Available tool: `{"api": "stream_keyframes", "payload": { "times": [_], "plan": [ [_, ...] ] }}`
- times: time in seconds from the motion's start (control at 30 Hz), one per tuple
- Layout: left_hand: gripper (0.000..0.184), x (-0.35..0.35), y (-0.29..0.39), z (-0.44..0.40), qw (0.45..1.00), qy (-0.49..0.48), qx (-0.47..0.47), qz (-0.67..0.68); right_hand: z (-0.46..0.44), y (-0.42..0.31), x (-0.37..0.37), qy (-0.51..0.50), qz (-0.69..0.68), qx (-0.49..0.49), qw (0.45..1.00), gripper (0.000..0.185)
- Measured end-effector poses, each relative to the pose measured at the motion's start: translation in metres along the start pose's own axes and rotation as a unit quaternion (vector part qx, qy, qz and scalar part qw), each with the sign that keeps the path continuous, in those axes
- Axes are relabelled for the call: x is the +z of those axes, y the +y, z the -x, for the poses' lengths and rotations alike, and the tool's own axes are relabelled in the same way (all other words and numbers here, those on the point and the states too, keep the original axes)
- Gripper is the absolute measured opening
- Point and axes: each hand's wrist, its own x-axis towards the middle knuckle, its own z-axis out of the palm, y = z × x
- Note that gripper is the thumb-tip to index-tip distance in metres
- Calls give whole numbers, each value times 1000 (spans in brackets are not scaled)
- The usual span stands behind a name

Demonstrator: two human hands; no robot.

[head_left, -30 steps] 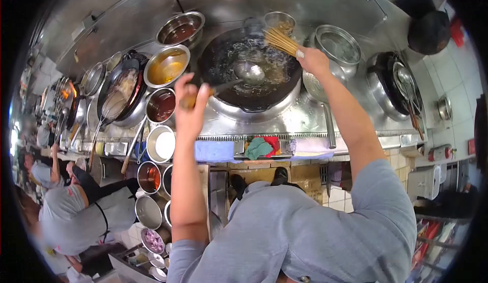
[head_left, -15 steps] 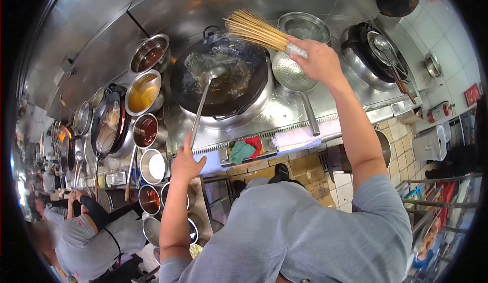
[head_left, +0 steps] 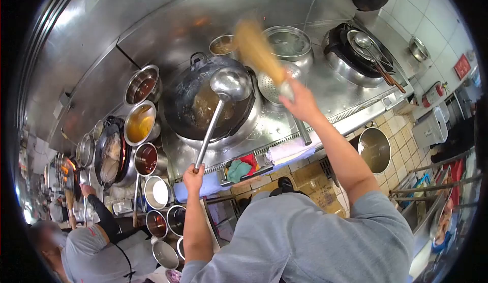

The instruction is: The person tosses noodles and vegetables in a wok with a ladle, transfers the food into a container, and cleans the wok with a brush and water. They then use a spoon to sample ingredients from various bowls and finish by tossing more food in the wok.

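My left hand (head_left: 193, 176) is closed round the handle of a steel ladle (head_left: 231, 84), whose bowl hangs above a large black wok (head_left: 178, 105). Murky liquid (head_left: 209, 107) lies in the bottom of the wok. In my right hand (head_left: 301, 100) is a bamboo wok brush (head_left: 258, 52), gripped by its pale wrapped end. Its bristles point up and away and are smeared by motion. Below the brush, a perforated skimmer (head_left: 268, 87) rests on the steel counter, partly covered by the brush and my hand.
Steel pots of sauce (head_left: 147, 158) and yellow liquid (head_left: 141, 124) line the left. A pot of water (head_left: 287, 43) stands behind the skimmer, and a second wok (head_left: 335, 46) at right. Cloths (head_left: 239, 171) lie along the front edge. A co-worker (head_left: 96, 247) is at lower left.
The ladle has risen out of the wok's liquid toward me. My right hand has come lower and left with the brush, now more upright. The co-worker's arm now reaches forward.
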Motion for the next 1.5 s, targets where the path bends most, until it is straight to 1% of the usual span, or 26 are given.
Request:
{"api": "stream_keyframes", "payload": {
  "times": [0.07, 0.1, 0.2, 0.27, 0.4, 0.47, 0.53, 0.6, 0.63, 0.67, 0.7, 0.73, 0.77, 0.83, 0.93, 1.0, 1.03, 1.07, 1.17, 1.23, 1.27, 1.3, 1.33, 1.37, 1.43, 1.5],
  "plan": [
    [43, 8, 5, 2, 997, 4, 7, 75, 8, -4, -23, -251, 137, 223, 932, 80],
    [43, 13, -4, 0, 997, 1, 16, 75, 14, 7, -33, -243, 137, 228, 933, 80],
    [39, 25, -19, -6, 988, -9, 52, 145, 22, 37, -61, -174, 87, 237, 952, 77],
    [36, 21, -8, -4, 983, -35, 56, 170, 14, 31, -86, 57, -21, 87, 994, 72],
    [30, 39, 12, -16, 974, -58, 76, 207, 1, 9, -88, 188, -91, 27, 978, 76],
    [30, 46, 24, -21, 967, -87, 72, 228, 12, 20, -84, -152, 67, 147, 975, 76],
    [24, 58, 18, -26, 967, -104, 81, 217, 34, 34, -95, -195, 101, 213, 952, 75],
    [20, 43, 67, -9, 958, -163, 60, 227, 59, 59, -109, -247, 140, 267, 921, 73],
    [17, 31, 87, 6, 948, -218, 28, 229, 85, 77, -110, -154, 83, 270, 947, 71],
    [20, 29, 94, 11, 921, -303, 8, 244, 110, 91, -110, -59, 24, 272, 960, 68],
    [41, 22, 116, 25, 879, -364, 12, 308, 131, 97, -110, 3, -3, 279, 960, 64],
    [61, 5, 162, 47, 809, -419, -2, 412, 144, 99, -112, 8, 16, 324, 946, 64],
    [67, -4, 195, 56, 726, -464, -4, 507, 152, 99, -114, 13, 37, 366, 930, 63],
    [54, -2, 255, 59, 736, -474, -113, 469, 166, 99, -115, 13, 51, 387, 921, 63],
    [29, 81, 274, 68, 814, -429, -95, 379, 169, 88, -121, 24, 45, 410, 910, 63],
    [22, 130, 288, 92, 877, -373, 71, 294, 175, 87, -117, 64, 21, 394, 917, 62],
    [23, 160, 286, 98, 852, -426, 61, 299, 174, 82, -116, 74, 7, 404, 912, 58],
    [25, 189, 286, 112, 857, -394, 162, 290, 171, 77, -115, 78, -3, 400, 913, 58],
    [28, 220, 314, 145, 830, -489, 77, 259, 155, 54, -117, 64, 0, 395, 917, 57],
    [36, 248, 311, 153, 710, -628, -138, 287, 144, 40, -117, 62, -61, 348, 933, 55],
    [36, 255, 307, 154, 708, -627, -144, 291, 138, 34, -117, 52, -84, 346, 933, 53],
    [43, 262, 302, 153, 666, -656, -165, 312, 135, 32, -116, 44, -84, 344, 934, 53],
    [50, 264, 299, 150, 624, -682, -184, 334, 130, 31, -114, 36, -52, 290, 955, 53],
    [50, 252, 304, 145, 626, -675, -188, 341, 123, 30, -110, 27, -22, 231, 972, 53],
    [54, 221, 306, 124, 684, -714, -18, 152, 107, 21, -107, 20, -17, 167, 986, 49],
    [54, 199, 280, 107, 771, -593, 151, 176, 89, 15, -96, -24, -33, 174, 984, 49]
  ]
}}
